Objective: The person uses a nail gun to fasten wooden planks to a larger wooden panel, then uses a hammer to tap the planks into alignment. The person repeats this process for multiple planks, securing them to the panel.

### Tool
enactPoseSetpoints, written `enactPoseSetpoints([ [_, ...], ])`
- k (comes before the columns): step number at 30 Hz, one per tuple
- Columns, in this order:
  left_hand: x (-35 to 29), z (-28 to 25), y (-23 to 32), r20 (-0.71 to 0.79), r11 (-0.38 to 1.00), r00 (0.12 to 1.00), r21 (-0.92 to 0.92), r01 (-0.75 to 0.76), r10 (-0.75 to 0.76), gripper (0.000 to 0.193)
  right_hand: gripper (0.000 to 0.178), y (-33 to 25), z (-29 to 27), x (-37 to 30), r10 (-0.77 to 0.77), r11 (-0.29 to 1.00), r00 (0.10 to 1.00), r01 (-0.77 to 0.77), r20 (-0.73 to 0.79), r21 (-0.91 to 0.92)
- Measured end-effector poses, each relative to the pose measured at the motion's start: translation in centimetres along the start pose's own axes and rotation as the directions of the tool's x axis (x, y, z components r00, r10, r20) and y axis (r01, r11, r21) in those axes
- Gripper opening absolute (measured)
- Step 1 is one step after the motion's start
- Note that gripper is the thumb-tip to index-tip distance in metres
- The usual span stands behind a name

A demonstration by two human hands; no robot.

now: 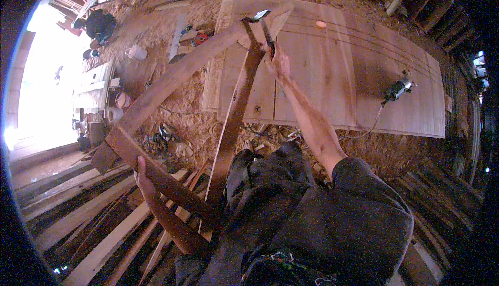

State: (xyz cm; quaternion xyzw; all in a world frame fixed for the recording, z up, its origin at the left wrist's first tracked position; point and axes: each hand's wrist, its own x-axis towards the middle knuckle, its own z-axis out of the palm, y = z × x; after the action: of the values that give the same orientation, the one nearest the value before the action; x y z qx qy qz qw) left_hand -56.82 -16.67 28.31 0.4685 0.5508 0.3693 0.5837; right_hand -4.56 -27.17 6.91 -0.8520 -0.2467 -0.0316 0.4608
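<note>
A wooden frame of joined boards (176, 83) stands tilted in front of me, one corner resting over the large flat panels. My left hand (145, 179) grips the frame's near left board (156, 169), close to its lower left corner. In my right hand (278, 62) is what looks like a hammer (267, 34), with a dark handle and a shiny metal head. The hammer's head is beside the frame's far corner. That hand's fingers are wrapped round the handle, partly hidden by the frame.
Wide wooden panels (317, 88) lie ahead, with a corded power tool (397, 89) on their right part. Loose planks (99, 218) surround me on both sides. Buckets (136, 52) and a red tool (200, 38) lie to the left. Shavings cover the floor (187, 114).
</note>
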Motion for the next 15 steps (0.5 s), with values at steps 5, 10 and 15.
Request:
enactPoseSetpoints([
  [5, 1.4, -1.6, -1.4, -0.04, 1.0, 0.999, 0.02, 0.013, -0.012, 0.05, 0.034, 0.4, 0.7, -0.6, -0.027, 0.999, 0.998, 0.03, -0.059, 0.042],
  [10, -0.2, -0.3, 0.9, 0.052, 0.999, 0.998, 0.028, 0.027, -0.029, 0.05, 0.034, -3.1, -0.9, -0.4, -0.041, 0.999, 0.998, 0.041, 0.038, -0.006],
  [15, 0.2, 0.0, 1.0, 0.05, 0.999, 0.999, 0.045, -0.02, 0.018, 0.048, 0.031, -2.9, -1.2, -0.7, 0.003, 1.0, 0.995, -0.003, -0.105, 0.0],
])
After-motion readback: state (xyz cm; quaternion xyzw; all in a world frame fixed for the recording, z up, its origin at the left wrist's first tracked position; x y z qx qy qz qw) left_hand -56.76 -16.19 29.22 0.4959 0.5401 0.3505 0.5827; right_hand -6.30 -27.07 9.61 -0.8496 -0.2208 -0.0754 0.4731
